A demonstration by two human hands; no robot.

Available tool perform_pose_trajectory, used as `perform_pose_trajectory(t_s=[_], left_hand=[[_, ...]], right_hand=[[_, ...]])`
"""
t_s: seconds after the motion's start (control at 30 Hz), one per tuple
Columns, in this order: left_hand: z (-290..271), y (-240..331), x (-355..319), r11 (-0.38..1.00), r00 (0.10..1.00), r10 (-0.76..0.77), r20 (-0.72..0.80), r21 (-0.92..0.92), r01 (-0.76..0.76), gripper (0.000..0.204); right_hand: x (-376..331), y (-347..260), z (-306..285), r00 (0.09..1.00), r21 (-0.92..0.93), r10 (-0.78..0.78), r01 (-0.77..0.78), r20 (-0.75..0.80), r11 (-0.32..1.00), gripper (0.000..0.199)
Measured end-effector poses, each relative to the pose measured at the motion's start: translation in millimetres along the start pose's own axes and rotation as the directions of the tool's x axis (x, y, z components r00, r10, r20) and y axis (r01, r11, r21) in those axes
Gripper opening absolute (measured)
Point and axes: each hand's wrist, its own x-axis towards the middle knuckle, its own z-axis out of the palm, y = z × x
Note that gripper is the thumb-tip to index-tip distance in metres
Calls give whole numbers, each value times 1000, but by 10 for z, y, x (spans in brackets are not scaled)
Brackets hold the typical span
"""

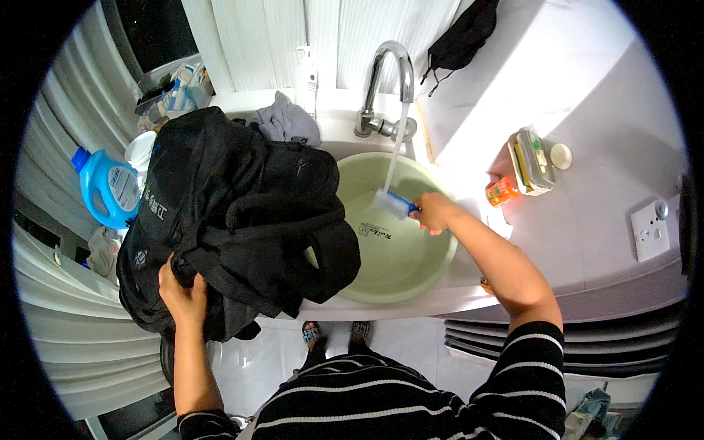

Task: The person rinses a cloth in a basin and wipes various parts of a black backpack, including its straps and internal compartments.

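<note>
My left hand (183, 293) grips the lower side of a black backpack (235, 213), which rests on the left edge of the sink and hangs partly over a pale green basin (422, 264). My right hand (434, 211) holds a blue-handled brush (392, 202) over the basin. The brush head sits under the stream of water running from the chrome tap (385, 81). Water stands in the bottom of the basin.
A blue detergent bottle (110, 187) stands at the left beside a white tub. A grey cloth (290, 121) and a white pump bottle (306, 77) sit behind the backpack. On the white counter at right lie an orange item (502, 191), a soap box (534, 158) and a wall socket (649, 231).
</note>
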Motion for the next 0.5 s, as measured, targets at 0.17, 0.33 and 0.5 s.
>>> perform_pose_trajectory(t_s=[0.17,0.33,0.5], left_hand=[[1,-76,2,998,999,47,3,29,-47,51],[44,-109,-15,1000,1000,-10,-1,7,10,49],[21,-153,-26,1000,999,28,-16,2,-28,50]], right_hand=[[-298,72,-82,980,245,-67,112,-185,963,18],[-340,283,197,721,-191,-272,195,-638,962,19],[-594,197,124,709,-100,-123,74,-694,992,22]])
